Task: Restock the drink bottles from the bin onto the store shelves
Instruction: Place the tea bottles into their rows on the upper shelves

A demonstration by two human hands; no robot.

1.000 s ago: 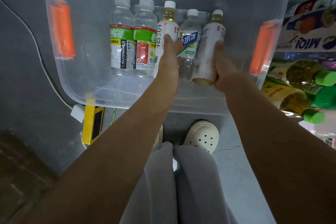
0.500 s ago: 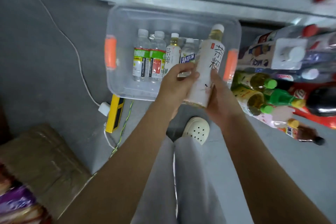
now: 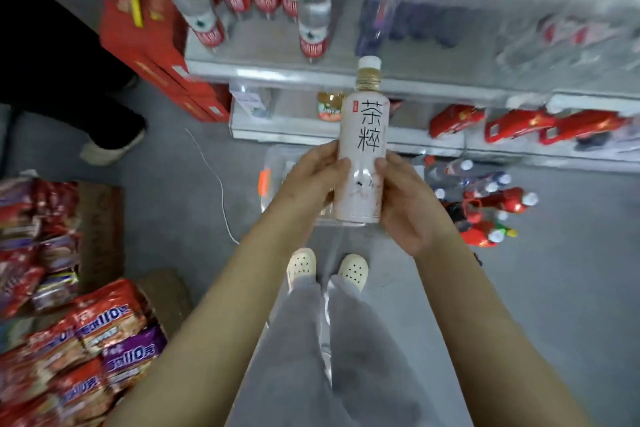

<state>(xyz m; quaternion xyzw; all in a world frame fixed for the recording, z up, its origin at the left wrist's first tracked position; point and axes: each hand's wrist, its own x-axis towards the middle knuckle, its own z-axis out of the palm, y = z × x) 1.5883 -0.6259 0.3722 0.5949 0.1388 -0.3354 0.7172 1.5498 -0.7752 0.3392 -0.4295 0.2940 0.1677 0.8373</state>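
Above the person's pale perforated clogs [image 3: 353,270], the left hand [image 3: 311,180] and right hand [image 3: 408,204] each curl round the lower half of an upright white-capped tea bottle [image 3: 363,146], held in the air over the clear plastic bin [image 3: 277,159] on the floor, before store shelves [image 3: 277,73] carrying red-labelled water bottles [image 3: 313,28].

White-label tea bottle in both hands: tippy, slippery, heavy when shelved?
Tall and narrow, the tea bottle probably tips if nudged. Its smooth label looks slick; left hand and right hand both grip its lower body. Amber liquid shows at the neck, so likely full and heavyish.
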